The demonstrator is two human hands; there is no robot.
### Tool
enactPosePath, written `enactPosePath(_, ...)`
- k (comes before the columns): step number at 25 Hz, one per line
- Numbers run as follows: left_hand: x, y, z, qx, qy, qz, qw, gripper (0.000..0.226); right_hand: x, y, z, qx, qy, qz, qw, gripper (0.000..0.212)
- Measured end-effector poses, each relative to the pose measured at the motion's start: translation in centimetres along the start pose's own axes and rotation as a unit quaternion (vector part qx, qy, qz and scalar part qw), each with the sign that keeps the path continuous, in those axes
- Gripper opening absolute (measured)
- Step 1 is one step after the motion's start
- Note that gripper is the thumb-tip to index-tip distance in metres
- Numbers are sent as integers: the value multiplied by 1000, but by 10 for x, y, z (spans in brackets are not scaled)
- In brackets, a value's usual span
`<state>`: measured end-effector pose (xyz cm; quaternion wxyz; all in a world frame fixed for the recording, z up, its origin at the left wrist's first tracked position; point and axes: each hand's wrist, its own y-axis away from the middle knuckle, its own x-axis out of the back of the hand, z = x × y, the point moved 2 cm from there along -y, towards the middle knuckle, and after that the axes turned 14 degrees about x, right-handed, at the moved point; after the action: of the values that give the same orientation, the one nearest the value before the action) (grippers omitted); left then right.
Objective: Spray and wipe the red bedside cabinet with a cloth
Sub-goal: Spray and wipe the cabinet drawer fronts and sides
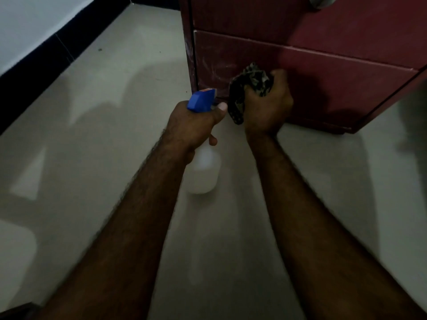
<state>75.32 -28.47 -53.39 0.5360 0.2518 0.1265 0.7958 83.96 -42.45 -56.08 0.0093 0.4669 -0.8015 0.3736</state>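
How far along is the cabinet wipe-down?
Done: nothing certain; whitish streaks mark the lower drawer front, spray or dust unclear. In hand: left hand grips the spray bottle aimed at the red cabinet; right hand holds the bunched cloth by that drawer. Left: wiping off those streaks, likely the rest too.

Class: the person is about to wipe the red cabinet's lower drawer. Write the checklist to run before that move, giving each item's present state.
1. Cloth gripped in right hand: ok.
2. Spray bottle held in left hand: ok.
3. Nozzle aimed toward red cabinet: ok.
4. Whitish smears on lower drawer front located: ok.
5. Cloth touching the drawer: cannot tell.
6. Drawer wet with spray: cannot tell.
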Motion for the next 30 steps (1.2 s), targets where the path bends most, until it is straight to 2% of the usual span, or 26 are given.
enactPosePath(2,0,0,2,-5,13,-3,1000,52,-4,10,6,-26,-14,-16,999,44)
enactPosePath(6,1,-1,4,-8,21,-5,1000,36,-5,5,5,-58,-67,29,996,44)
enactPosePath(9,1,-1,2,-8,28,0,1000,29,-7,9,6,-87,-89,32,992,52)
enactPosePath(11,0,-1,2,-7,31,2,999,26,-9,17,14,-144,-123,23,982,59)
enactPosePath(14,0,0,4,-9,38,3,999,26,-12,28,35,-323,-230,30,917,59)
enactPosePath(17,0,1,4,-17,44,-5,999,24,-15,29,48,-414,-293,37,861,58)
enactPosePath(24,-2,2,3,-2,20,-5,1000,27,-31,29,59,-429,-237,3,872,67)
enactPosePath(28,-1,1,-3,21,-6,-4,1000,26,-29,25,71,-454,-269,60,848,53)
enactPosePath(30,-1,1,-6,30,-12,-5,999,29,-32,31,66,-453,-272,56,847,49)
